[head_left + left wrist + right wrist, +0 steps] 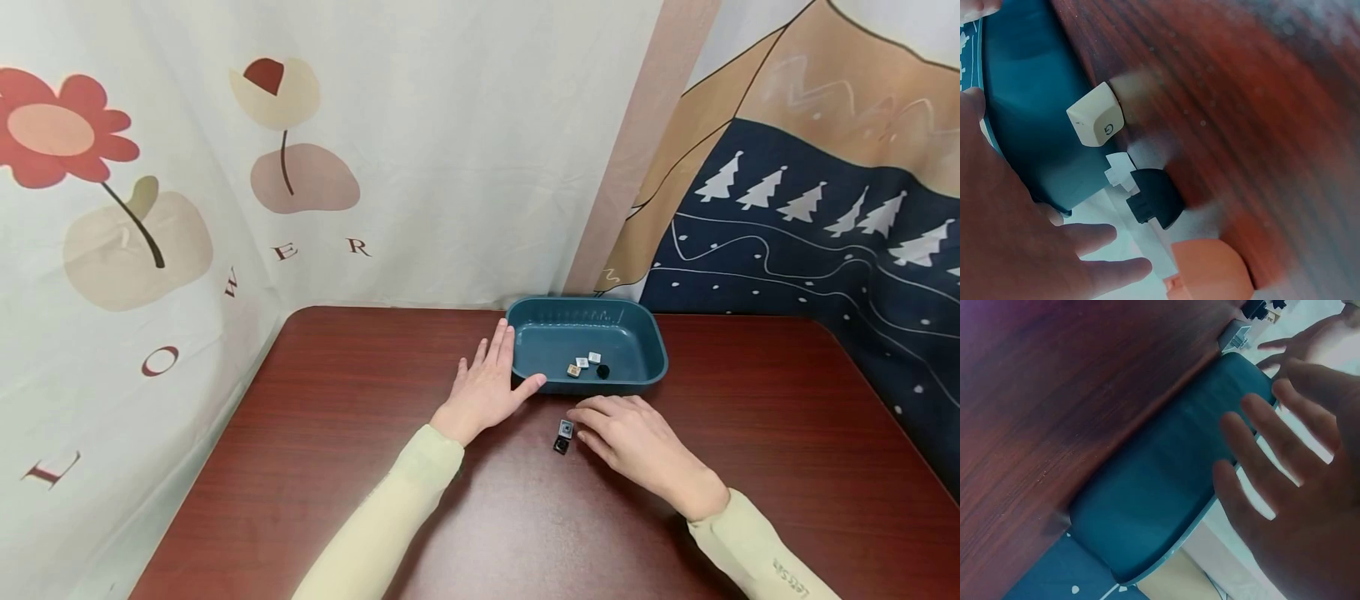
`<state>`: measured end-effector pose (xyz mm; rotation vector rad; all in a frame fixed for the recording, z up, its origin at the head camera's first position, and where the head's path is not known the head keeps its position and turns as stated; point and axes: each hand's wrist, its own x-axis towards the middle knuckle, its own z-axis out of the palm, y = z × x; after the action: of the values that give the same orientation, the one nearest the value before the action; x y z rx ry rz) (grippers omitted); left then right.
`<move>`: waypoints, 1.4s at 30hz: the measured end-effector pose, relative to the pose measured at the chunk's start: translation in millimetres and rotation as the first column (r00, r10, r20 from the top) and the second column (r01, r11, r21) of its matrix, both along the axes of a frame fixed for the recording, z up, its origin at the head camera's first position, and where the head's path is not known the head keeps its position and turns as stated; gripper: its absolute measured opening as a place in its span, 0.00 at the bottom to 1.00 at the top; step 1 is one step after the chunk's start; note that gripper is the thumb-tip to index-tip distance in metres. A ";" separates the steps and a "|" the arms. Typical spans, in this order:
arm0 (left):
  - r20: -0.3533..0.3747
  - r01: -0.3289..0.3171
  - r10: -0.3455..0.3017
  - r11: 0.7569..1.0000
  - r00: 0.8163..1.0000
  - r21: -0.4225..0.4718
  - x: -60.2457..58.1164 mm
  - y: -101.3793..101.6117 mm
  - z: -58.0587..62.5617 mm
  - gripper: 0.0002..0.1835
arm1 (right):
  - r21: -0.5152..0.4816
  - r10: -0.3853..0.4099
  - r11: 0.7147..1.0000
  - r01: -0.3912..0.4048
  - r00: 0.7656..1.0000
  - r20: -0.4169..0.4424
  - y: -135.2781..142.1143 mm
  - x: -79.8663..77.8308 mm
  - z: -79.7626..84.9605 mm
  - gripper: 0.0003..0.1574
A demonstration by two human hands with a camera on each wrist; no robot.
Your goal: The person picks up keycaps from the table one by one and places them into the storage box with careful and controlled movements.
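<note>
My left hand lies with straight, spread fingers at the left side of a blue-green tray, fingertips along the rim. On the table in front of the tray sit a grey keycap and a black keycap. Beside them is my right hand, fingers loosely bent; the right wrist view shows those fingers apart, with nothing between them. In the left wrist view a cream keycap marked G, a white one, a black one and an orange one stand on the table.
Inside the tray lie white keycaps, a tan keycap and a black piece. The dark red table ends at the back against a printed curtain.
</note>
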<state>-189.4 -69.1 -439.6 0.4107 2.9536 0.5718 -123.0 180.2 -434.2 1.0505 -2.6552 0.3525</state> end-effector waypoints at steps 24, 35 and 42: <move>0.005 0.006 -0.006 1.000 1.000 0.000 0.5 0.6 0.9 0.55 | 0.156 0.127 0.978 -0.136 0.990 0.065 -14.1 -3.9 -8.6 0.28; 0.006 0.003 -0.003 1.000 1.000 0.015 0.4 0.8 0.0 0.54 | 0.190 0.106 0.975 -0.116 0.992 0.063 -18.7 -6.5 -10.0 0.23; 0.001 0.001 -0.001 1.000 1.000 0.014 0.8 0.7 0.4 0.54 | 0.208 0.087 0.974 -0.087 0.996 0.010 -18.3 -7.1 -11.7 0.17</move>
<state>-188.7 -68.3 -439.3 0.4125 2.9496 0.5923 -130.1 161.9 -445.9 1.2314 -2.6970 0.0914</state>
